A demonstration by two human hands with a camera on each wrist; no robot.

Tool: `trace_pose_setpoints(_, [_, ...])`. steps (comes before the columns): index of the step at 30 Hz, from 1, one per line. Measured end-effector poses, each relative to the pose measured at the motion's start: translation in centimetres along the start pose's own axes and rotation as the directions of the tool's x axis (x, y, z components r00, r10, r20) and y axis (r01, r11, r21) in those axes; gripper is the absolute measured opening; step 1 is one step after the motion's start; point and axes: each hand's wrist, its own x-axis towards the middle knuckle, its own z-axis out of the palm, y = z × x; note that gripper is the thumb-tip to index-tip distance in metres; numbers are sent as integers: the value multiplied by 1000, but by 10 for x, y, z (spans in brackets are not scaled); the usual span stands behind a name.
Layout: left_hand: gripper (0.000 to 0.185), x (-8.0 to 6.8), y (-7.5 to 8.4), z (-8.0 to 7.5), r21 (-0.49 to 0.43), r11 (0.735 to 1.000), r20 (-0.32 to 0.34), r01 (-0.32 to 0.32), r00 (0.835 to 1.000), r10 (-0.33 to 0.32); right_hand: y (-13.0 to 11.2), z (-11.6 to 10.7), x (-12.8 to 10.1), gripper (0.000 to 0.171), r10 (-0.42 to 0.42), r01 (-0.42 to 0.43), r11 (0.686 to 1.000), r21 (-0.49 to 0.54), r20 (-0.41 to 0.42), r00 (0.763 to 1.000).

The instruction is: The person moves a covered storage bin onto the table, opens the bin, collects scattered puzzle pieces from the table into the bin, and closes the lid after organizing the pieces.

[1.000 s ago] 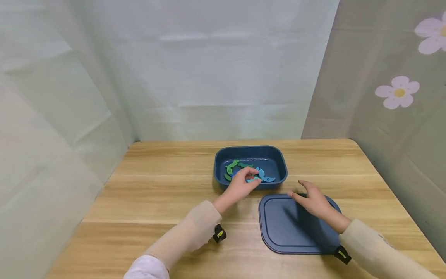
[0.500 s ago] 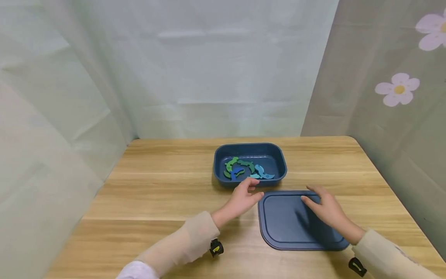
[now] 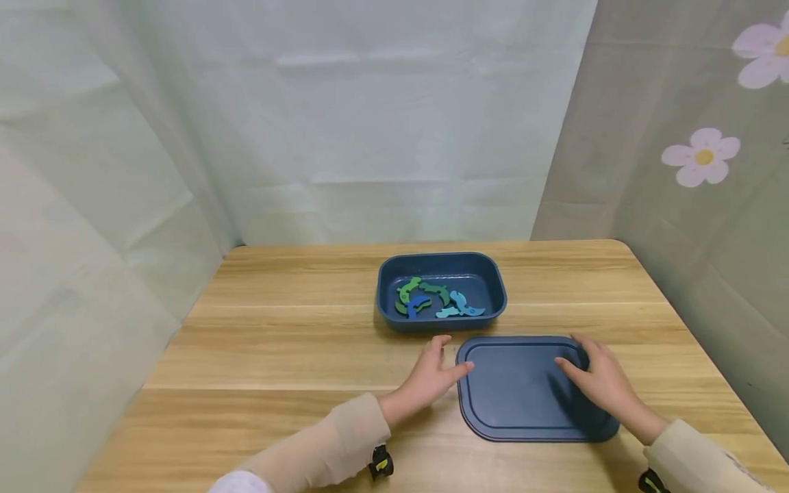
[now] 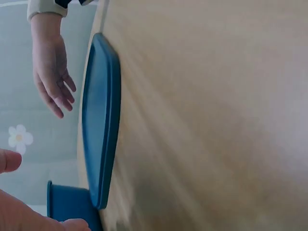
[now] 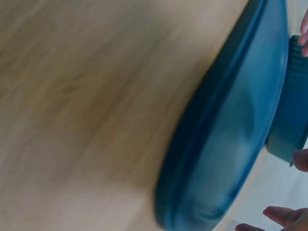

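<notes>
A dark blue rectangular lid [image 3: 518, 387] with rounded corners lies flat on the wooden table. My left hand [image 3: 428, 376] hovers at the lid's left edge, thumb and fingers spread and holding nothing. Over the lid's right side is my right hand [image 3: 604, 380], also relaxed and bare, with its shadow falling on the lid. Behind both hands stands a dark blue box [image 3: 440, 325] without a cover. Inside it lie several flat animal-shaped pieces, among them a blue piece [image 3: 414, 306], a light green piece [image 3: 407, 290], a dark green piece [image 3: 439, 292] and a light blue piece [image 3: 465, 305].
The wooden table [image 3: 277, 342] runs back to a pale curtain [image 3: 382, 137]. On the right hangs a grey-green curtain with printed flowers [image 3: 703, 157]. The box stands just beyond the lid's far edge.
My left hand has come out of the box and back toward the lid's left edge. My right hand has shifted right over the lid. The pieces stay in the box.
</notes>
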Motion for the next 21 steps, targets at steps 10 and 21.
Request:
trace_pose_setpoints(10, [94,-12,-5,13,67,998,106,12,994,-19,17,2,-8,83,45,-44,999,-25,49,998])
trace_pose_setpoints(21, [100,-18,-7,26,71,997,125,19,992,-28,21,1,-13,90,102,-100,994,-33,84,991])
